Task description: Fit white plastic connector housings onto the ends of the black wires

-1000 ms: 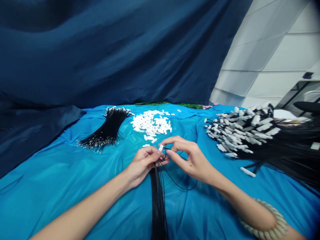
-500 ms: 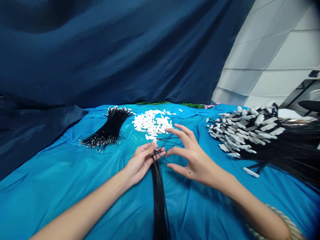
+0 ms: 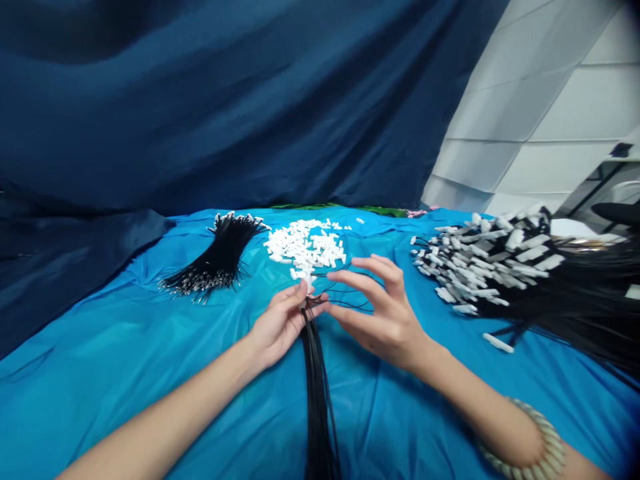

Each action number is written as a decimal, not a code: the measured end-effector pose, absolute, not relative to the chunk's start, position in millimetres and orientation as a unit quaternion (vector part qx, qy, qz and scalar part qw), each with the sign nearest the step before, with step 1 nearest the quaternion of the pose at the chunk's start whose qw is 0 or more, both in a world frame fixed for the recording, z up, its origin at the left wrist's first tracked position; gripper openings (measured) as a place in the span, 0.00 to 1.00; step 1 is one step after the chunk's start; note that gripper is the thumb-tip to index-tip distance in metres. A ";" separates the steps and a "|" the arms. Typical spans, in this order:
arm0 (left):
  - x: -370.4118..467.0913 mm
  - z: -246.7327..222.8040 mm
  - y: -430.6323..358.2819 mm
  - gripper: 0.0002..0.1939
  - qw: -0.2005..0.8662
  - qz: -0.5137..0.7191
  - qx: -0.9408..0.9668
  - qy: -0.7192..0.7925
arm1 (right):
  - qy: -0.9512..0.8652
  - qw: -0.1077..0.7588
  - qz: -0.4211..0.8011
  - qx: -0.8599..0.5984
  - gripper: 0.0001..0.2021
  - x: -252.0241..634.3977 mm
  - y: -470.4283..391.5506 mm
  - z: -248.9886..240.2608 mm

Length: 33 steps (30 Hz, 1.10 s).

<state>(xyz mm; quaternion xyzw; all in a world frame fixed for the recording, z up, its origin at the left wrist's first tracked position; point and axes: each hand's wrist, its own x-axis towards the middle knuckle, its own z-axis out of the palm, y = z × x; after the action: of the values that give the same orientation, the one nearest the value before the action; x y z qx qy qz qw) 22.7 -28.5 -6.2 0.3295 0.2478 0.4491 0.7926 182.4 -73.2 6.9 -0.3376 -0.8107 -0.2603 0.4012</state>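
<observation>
My left hand (image 3: 283,323) is closed, its thumb pressing a white connector housing (image 3: 308,283) against the fingers. From that housing a bundle of thin black wires (image 3: 316,393) hangs down toward the near edge of the view. A few loose black wires (image 3: 345,291) stick out sideways to the right. My right hand (image 3: 383,310) is beside them with its fingers apart and curved, its lowest visible fingertip close to the left fingers. Whether it touches a wire I cannot tell. Just beyond the left hand lies a pile of white connector housings (image 3: 303,243).
A sheaf of short black wires (image 3: 223,253) with metal tips lies to the left. At right is a large heap of black wires with white connectors (image 3: 500,260), one connector (image 3: 499,343) lying apart. Blue cloth (image 3: 200,373) covers the surface; a dark curtain (image 3: 225,107) hangs behind.
My right hand has shifted slightly, its fingers bending more and its lower fingertip coming closer to the left hand. The left hand stays nearly still with the connector housing.
</observation>
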 end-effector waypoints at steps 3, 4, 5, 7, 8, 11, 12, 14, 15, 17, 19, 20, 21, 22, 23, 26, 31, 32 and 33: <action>22.9 -7.9 -27.6 0.05 0.794 0.452 0.327 0.242 | -0.828 0.405 -0.247 -0.300 0.07 175.5 -75.1 2.9; 23.0 -8.0 -27.7 0.06 0.794 0.454 0.323 0.241 | -0.829 0.407 -0.243 -0.295 0.07 174.3 -75.4 2.1; 23.1 -7.9 -27.8 0.06 0.795 0.455 0.320 0.241 | -0.830 0.410 -0.240 -0.293 0.07 173.5 -75.4 1.6; 23.2 -7.0 -28.4 0.06 0.796 0.455 0.316 0.244 | -0.830 0.412 -0.237 -0.291 0.08 173.1 -75.0 1.3; 23.1 -6.3 -28.7 0.06 0.796 0.453 0.314 0.249 | -0.832 0.410 -0.235 -0.291 0.08 173.1 -74.6 1.2; 22.9 -4.0 -29.8 0.06 0.796 0.445 0.309 0.272 | -0.834 0.410 -0.235 -0.284 0.09 172.5 -73.6 0.6; 23.0 -3.4 -30.2 0.05 0.796 0.442 0.308 0.276 | -0.835 0.410 -0.237 -0.280 0.09 172.1 -73.4 0.2; 23.3 -2.8 -30.6 0.05 0.797 0.440 0.308 0.277 | -0.840 0.407 -0.243 -0.266 0.08 171.1 -73.2 -0.5; 23.6 -2.8 -30.6 0.05 0.798 0.441 0.306 0.273 | -0.842 0.405 -0.246 -0.257 0.08 171.0 -73.1 -0.6; 23.8 -3.0 -30.6 0.05 0.802 0.445 0.303 0.261 | -0.842 0.409 -0.249 -0.247 0.07 171.9 -72.9 0.1; 23.4 -3.4 -30.4 0.06 0.805 0.449 0.301 0.244 | -0.840 0.422 -0.243 -0.241 0.07 174.9 -72.6 2.6; 23.0 -3.6 -30.3 0.07 0.806 0.451 0.302 0.237 | -0.839 0.430 -0.230 -0.241 0.07 177.0 -72.5 4.6; 22.5 -3.6 -30.2 0.07 0.805 0.452 0.305 0.232 | -0.840 0.439 -0.205 -0.243 0.07 179.4 -72.7 7.2; 22.0 -3.6 -30.1 0.07 0.803 0.453 0.309 0.231 | -0.842 0.450 -0.164 -0.248 0.08 181.8 -73.0 10.3; 21.7 -3.3 -30.0 0.07 0.801 0.454 0.314 0.233 | -0.840 0.466 -0.110 -0.256 0.08 184.2 -73.5 13.7; 21.6 -2.0 -30.0 0.08 0.792 0.457 0.320 0.246 | -0.782 0.538 0.095 -0.299 0.08 190.3 -75.4 23.8; 22.7 -0.6 -30.4 0.07 0.786 0.468 0.312 0.255 | -0.539 0.699 0.337 -0.328 0.04 202.7 -73.5 36.1; 22.8 -0.9 -30.4 0.07 0.785 0.469 0.312 0.256 | -0.490 0.723 0.364 -0.323 0.04 206.4 -72.3 38.4; 22.8 -1.3 -30.3 0.06 0.783 0.470 0.314 0.258 | -0.450 0.741 0.381 -0.321 0.05 210.3 -71.2 40.9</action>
<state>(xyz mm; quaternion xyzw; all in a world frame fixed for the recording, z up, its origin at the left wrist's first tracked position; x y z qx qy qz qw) 22.8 -30.3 -1.3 0.3142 0.2584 0.4698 0.7834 210.3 -71.2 40.9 -0.3208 -0.4500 0.3813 0.7411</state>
